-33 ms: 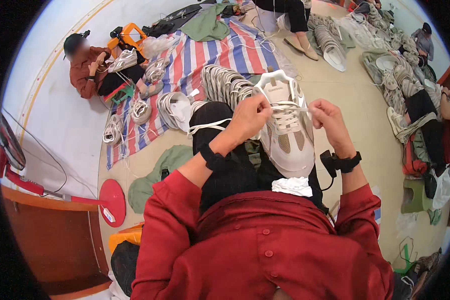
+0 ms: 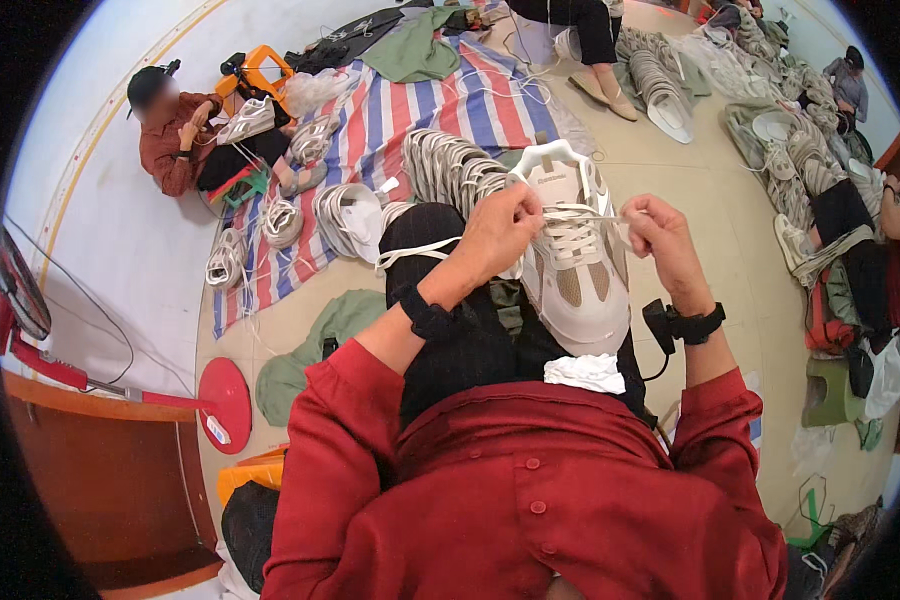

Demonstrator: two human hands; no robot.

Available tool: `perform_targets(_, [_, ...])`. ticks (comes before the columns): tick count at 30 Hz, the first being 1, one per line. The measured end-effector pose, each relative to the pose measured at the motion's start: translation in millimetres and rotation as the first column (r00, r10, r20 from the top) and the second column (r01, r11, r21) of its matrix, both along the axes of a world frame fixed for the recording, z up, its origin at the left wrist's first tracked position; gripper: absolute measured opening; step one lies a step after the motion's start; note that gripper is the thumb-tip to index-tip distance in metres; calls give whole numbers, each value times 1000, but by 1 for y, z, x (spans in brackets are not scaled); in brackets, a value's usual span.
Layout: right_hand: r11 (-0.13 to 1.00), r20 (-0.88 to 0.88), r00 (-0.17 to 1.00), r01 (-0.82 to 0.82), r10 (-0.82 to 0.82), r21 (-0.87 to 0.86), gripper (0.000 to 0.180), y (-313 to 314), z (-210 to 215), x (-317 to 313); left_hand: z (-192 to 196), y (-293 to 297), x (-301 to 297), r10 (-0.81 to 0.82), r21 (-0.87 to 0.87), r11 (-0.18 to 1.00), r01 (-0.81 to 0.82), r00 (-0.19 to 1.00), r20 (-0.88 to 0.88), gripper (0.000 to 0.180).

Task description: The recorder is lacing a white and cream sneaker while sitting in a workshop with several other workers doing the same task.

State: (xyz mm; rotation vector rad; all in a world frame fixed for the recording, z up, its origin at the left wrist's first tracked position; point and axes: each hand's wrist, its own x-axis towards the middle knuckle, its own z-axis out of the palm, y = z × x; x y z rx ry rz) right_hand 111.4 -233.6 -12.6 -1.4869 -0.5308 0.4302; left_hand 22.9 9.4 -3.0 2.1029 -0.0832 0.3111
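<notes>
A beige and white sneaker upper [image 2: 580,305], with no sole visible under it, rests over my legs with its toe toward me. Pale laces [image 2: 573,232] cross its front. My left hand [image 2: 505,232] pinches a lace at the left of the eyelets. On the other side my right hand [image 2: 662,240] has its thumb and finger closed on a lace end, drawn out sideways and level across the tongue. A loose white lace [image 2: 420,252] lies over my left knee. Crumpled white paper or cloth [image 2: 583,373] sits on my lap.
A row of nested shoe uppers [image 2: 448,165] lies beyond my left knee, on a striped sheet [image 2: 370,135]. More uppers [image 2: 345,220] stand nearby. A person [image 2: 175,140] sits at the far left with a shoe. At left is a red fan base [image 2: 225,400]; a green stool [image 2: 830,392] stands right.
My right hand has moved slightly to the right, its fingers a little farther from the shoe. My left hand and the shoe look the same.
</notes>
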Motion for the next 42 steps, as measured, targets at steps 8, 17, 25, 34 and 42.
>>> perform_targets(8, [987, 75, 984, 160, -162, 34, 16, -31, 34, -12, 4, 10, 1, -67, 154, 985, 78, 995, -74, 11])
perform_targets(17, [981, -35, 992, 127, -123, 147, 23, -46, 33, 2, 13, 3, 2, -155, 349, 937, 29, 927, 340, 9])
perform_targets(25, [876, -192, 976, 185, -108, 445, 18, -64, 36, 51, 21, 17, 15, -278, 235, 933, 272, 961, -11, 9])
perform_targets(34, [805, -175, 947, 321, -269, 498, 23, -124, 65, 103, 12, 21, 19, -304, 300, 914, 273, 951, 60, 7])
perform_targets(42, [772, -46, 905, 387, -424, 505, 25, -169, 75, 136, 9, 19, 17, -269, 354, 910, 215, 957, 111, 9])
